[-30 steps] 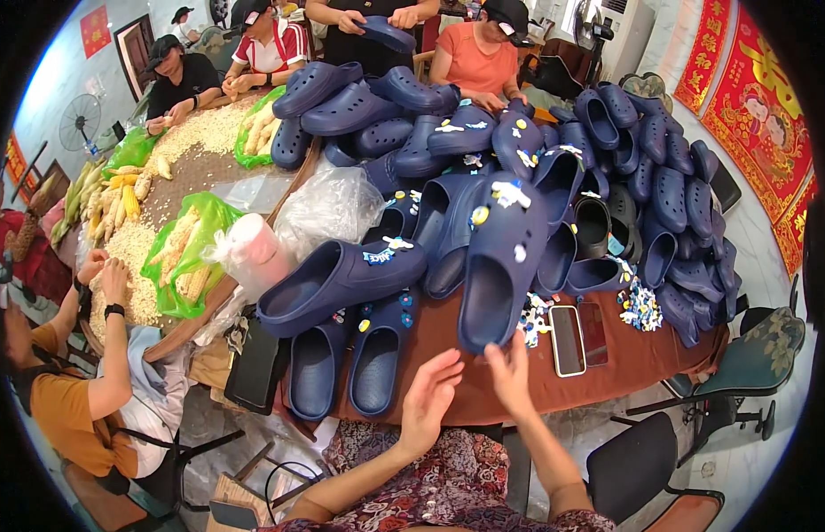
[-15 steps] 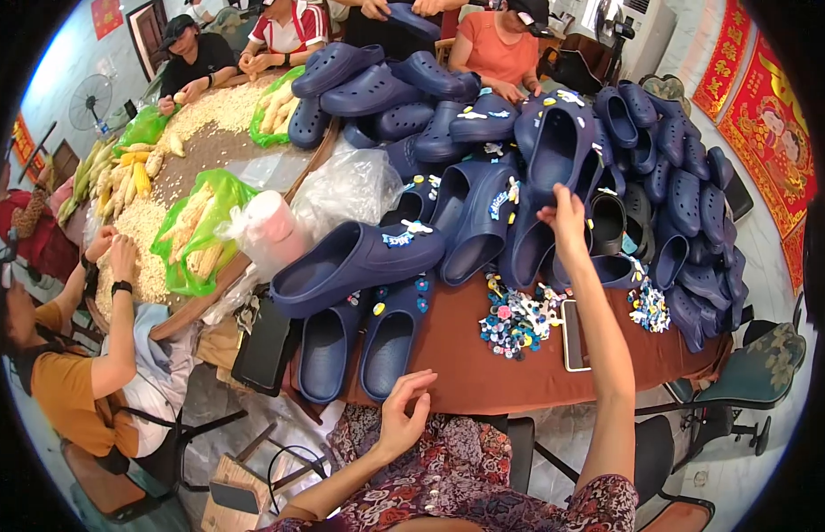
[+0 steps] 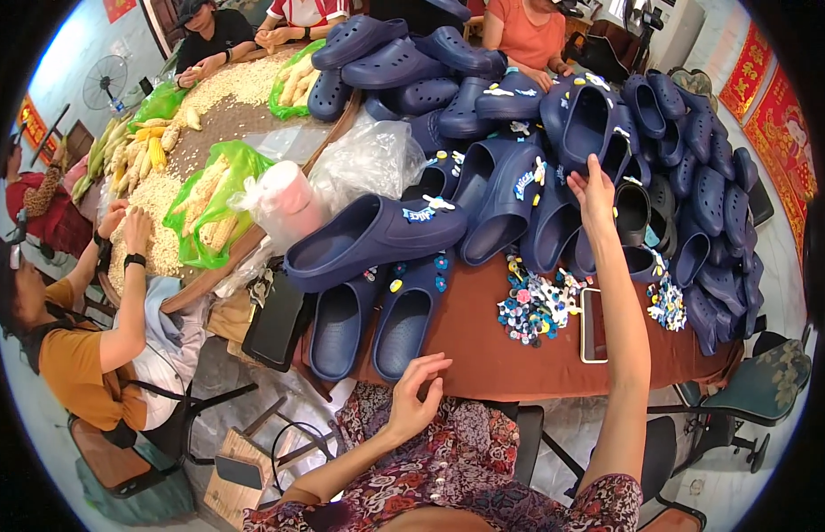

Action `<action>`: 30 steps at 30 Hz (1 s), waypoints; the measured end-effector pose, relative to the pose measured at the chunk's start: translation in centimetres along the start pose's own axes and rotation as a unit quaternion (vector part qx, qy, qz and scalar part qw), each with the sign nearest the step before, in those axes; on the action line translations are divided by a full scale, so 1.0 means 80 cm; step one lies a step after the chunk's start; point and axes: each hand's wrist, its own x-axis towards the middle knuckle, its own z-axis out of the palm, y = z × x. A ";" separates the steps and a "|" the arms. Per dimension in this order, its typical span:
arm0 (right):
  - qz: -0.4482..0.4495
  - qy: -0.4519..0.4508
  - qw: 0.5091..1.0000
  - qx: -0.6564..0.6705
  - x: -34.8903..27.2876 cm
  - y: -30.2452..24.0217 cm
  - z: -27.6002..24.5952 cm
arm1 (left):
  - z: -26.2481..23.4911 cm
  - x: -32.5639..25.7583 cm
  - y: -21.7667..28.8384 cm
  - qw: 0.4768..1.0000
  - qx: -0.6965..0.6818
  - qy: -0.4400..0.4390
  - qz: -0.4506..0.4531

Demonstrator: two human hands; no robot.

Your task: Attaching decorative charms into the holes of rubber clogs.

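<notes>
Dozens of navy clogs cover the table [image 3: 537,368], stacked soles-up or tipped so they nest and take less room. Far left: corn cobs [image 3: 133,151] and loose kernels [image 3: 226,84], other people shelling there, separate from my work. Green bag of cobs [image 3: 213,199] and a clear plastic bag [image 3: 368,160] sit between them and the clogs. My left hand [image 3: 417,399] hovers near the table's near edge, fingers loosely curled, holding nothing. Just beyond it lies a pair of clogs [image 3: 377,319], openings up, small charms already on them. Right of that, a pile of charms [image 3: 532,306] and a phone [image 3: 594,324]. My right hand [image 3: 594,191] reaches far, open fingers touching an upturned clog [image 3: 590,120] in the heap; neighbours crowd it on every side.
</notes>
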 end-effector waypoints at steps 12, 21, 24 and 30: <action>-0.081 0.056 0.992 -0.077 -0.018 0.014 0.006 | 0.024 0.010 -0.017 0.995 0.089 -0.025 0.040; -0.151 -0.199 0.945 -0.210 -0.086 0.058 0.088 | 0.039 0.023 -0.068 0.987 0.118 -0.049 0.099; -0.073 -0.227 0.958 -0.158 -0.070 0.086 0.145 | 0.037 0.023 -0.079 0.982 0.139 -0.044 0.124; 0.048 -0.192 0.970 -0.144 -0.003 0.142 0.230 | 0.039 0.027 -0.086 0.979 0.132 -0.054 0.147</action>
